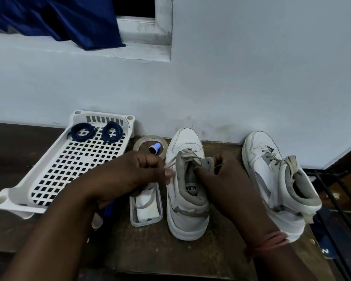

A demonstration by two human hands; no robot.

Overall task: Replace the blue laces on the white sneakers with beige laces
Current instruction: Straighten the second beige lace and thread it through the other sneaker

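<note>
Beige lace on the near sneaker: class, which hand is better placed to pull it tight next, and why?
Probably the left hand: it already pinches the beige lace beside the sneaker. The right hand grips the tongue, steadying it.

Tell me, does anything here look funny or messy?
Only a little: the right sneaker has its beige lace bunched loosely over the tongue, not tied. The white tray lies slanted.

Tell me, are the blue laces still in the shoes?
Out. Both blue laces lie coiled in the white tray; the sneakers carry beige laces.
</note>
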